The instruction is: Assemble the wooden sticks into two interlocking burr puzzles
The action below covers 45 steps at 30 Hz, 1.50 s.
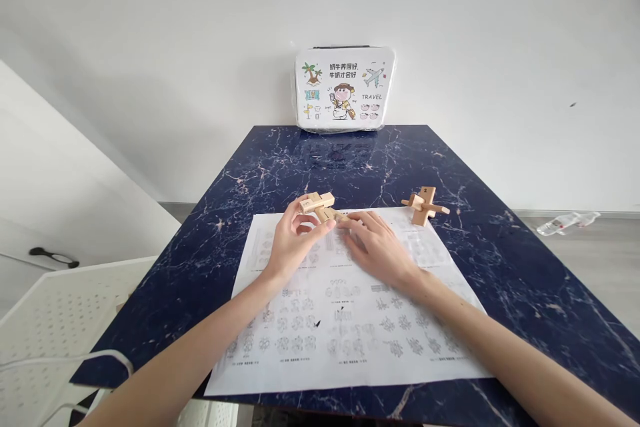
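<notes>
My left hand (293,239) pinches a few light wooden puzzle blocks (320,205) just above a large printed instruction sheet (345,327). Its fingers curl round their left side. My right hand (376,245) lies palm down on the sheet, its fingertips closed on the right end of the same blocks. An assembled wooden cross puzzle (425,205), marked with a 2, stands on the sheet's far right corner, apart from both hands.
A dark blue marble-patterned table (510,267) stands against a white wall. A white case with cartoon pictures (344,89) leans at the table's far edge. A white perforated basket (55,310) sits at left, a plastic bottle (565,222) on the floor at right.
</notes>
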Tool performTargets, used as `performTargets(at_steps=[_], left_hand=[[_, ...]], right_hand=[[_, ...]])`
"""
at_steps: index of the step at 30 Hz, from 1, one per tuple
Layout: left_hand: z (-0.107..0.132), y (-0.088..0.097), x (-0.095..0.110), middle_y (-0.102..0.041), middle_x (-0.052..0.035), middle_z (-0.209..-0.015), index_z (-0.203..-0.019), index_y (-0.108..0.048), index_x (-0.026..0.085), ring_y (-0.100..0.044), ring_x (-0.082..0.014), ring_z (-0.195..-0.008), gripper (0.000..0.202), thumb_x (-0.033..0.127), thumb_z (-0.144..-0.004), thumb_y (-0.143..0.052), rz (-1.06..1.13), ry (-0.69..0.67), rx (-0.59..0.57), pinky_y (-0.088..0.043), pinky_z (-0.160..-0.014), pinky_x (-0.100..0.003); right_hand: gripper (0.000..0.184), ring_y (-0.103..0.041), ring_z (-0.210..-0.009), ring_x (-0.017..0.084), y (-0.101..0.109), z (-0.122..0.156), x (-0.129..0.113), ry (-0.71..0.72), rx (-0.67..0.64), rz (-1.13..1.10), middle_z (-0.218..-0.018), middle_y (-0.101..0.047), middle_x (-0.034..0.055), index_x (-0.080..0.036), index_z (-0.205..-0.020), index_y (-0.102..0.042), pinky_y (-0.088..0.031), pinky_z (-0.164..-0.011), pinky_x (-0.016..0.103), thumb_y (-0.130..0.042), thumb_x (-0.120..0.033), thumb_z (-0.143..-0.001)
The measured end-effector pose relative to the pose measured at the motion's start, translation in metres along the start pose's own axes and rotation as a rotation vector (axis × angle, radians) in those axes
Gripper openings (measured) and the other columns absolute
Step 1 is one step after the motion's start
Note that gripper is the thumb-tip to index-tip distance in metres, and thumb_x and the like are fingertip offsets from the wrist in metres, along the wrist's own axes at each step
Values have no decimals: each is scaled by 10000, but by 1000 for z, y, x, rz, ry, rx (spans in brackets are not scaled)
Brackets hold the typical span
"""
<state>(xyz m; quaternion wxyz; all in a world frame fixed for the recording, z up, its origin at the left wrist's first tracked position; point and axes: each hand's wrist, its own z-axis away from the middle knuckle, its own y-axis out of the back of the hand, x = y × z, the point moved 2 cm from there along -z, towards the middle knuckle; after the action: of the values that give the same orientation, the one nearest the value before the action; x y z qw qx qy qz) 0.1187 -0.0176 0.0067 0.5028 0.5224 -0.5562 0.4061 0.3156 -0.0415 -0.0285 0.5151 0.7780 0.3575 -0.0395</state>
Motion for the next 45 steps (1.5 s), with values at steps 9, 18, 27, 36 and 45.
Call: performTargets(at_steps=[9,18,27,36,45], left_hand=[[-1,-1,0,-714,-88,-1306,-1348,-602,267,-689,-192,-937,628,367,-796,-884,-32,-38,-8,-556,-747,-305],[1,0,0,-683,-79,-1361,-1386,-594,321,-661,-190,-928,663,362,-796,-893,-109,-166,-82,-540,-740,-302],[3,0,-1,-657,-76,-1400,-1413,-598,348,-652,-191,-918,693,405,-794,-904,-182,-197,-109,-553,-753,-316],[4,-2,2,-664,-62,-1277,-1378,-621,352,-634,-194,-922,625,376,-817,-897,-297,-311,-130,-529,-741,-310],[6,-2,-1,-663,-66,-1333,-1391,-596,350,-661,-234,-1084,598,343,-859,-871,-470,-413,-151,-541,-784,-323]], right_hand=[[264,-445,-618,150,16,-3,0,-372,97,-484,-735,-478,-44,-266,-866,-393,-377,-578,291,-561,-396,-1021],[401,-425,-546,140,18,-3,-13,-444,-102,-968,-651,-474,-68,-244,-1094,-538,-365,-535,298,-520,-638,-1023],[454,-397,-583,131,23,-4,-19,-459,-119,-1173,-780,-430,-29,-196,-1269,-660,-368,-536,302,-511,-563,-1048],[441,-516,-569,170,22,0,-19,-344,-11,-657,-639,-548,-41,-190,-1256,-590,-436,-603,317,-458,-566,-1069],[346,-685,-621,212,20,2,-19,-437,50,-552,-649,-707,2,-226,-1035,-633,-504,-700,346,-520,-553,-1053]])
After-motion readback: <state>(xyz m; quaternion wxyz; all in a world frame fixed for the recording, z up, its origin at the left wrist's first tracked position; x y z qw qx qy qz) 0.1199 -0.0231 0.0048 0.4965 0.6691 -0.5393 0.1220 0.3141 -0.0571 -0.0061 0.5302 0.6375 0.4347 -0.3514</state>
